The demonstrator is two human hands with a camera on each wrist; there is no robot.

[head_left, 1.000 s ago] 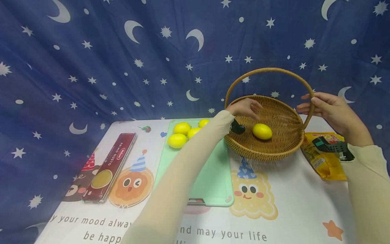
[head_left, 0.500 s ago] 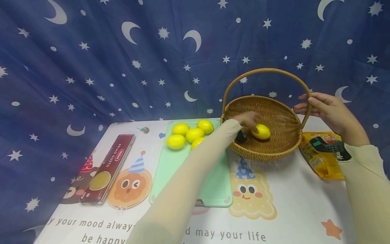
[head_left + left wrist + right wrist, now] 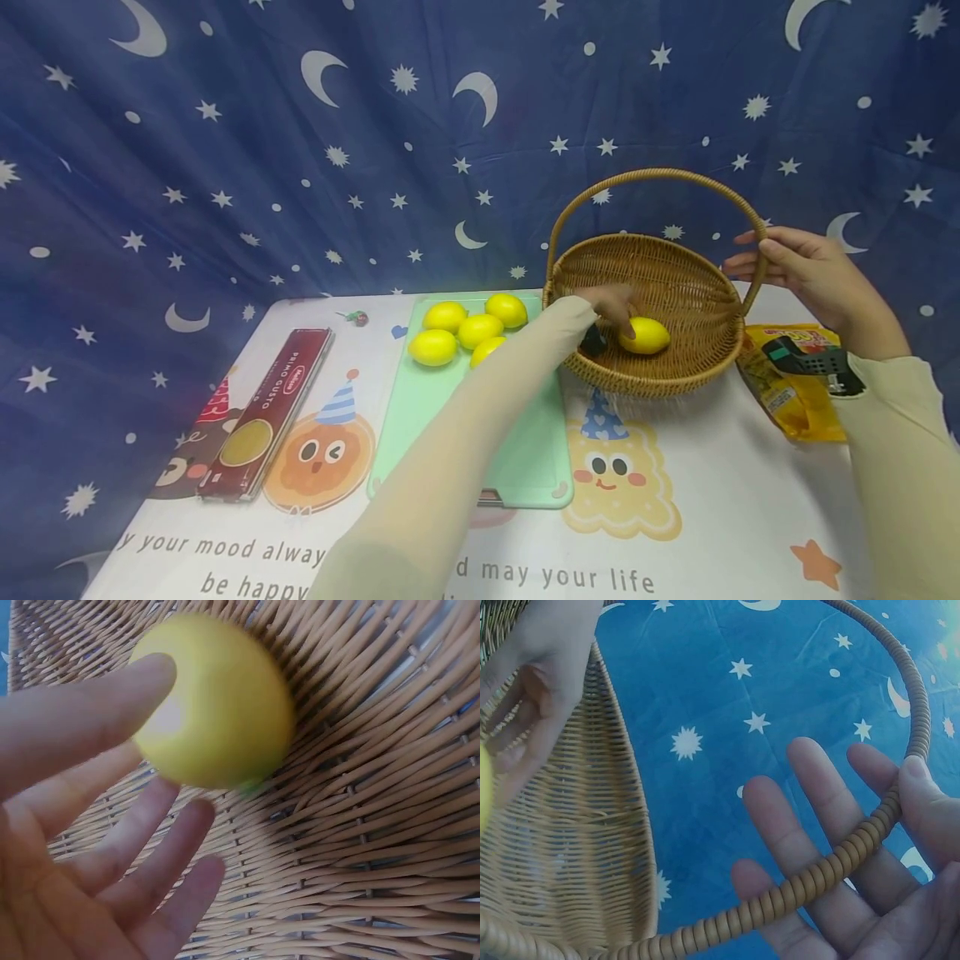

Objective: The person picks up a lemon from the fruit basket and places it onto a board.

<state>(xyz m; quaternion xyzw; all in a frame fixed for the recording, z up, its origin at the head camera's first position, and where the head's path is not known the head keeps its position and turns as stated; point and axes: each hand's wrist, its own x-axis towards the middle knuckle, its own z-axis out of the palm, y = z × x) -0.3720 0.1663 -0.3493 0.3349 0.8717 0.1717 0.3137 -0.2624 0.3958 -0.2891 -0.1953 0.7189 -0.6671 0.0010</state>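
A yellow lemon [image 3: 647, 336] is inside the tilted wicker basket [image 3: 697, 283], at its lower middle. My left hand [image 3: 613, 305] reaches in over the rim and holds it; in the left wrist view the thumb [image 3: 97, 712] lies on the lemon's side with the index finger partly hidden behind, while the other fingers stay loose. On the right, my right hand [image 3: 817, 267] pinches the basket's handle [image 3: 667, 172] between thumb and index finger. Its remaining fingers extend past the handle, as the right wrist view shows.
Several lemons [image 3: 480, 332] sit at the back of a green cutting board [image 3: 450, 433], left of the basket. A red pasta box [image 3: 270, 408] lies farther left, near a small wrapped lollipop [image 3: 356, 317]. Beside the basket is a yellow bag [image 3: 802, 400]; a starry curtain [image 3: 375, 150] hangs behind.
My left hand has come down into the basket and taken hold of the lemon, which has shifted slightly toward the front rim. My right hand stays on the handle.
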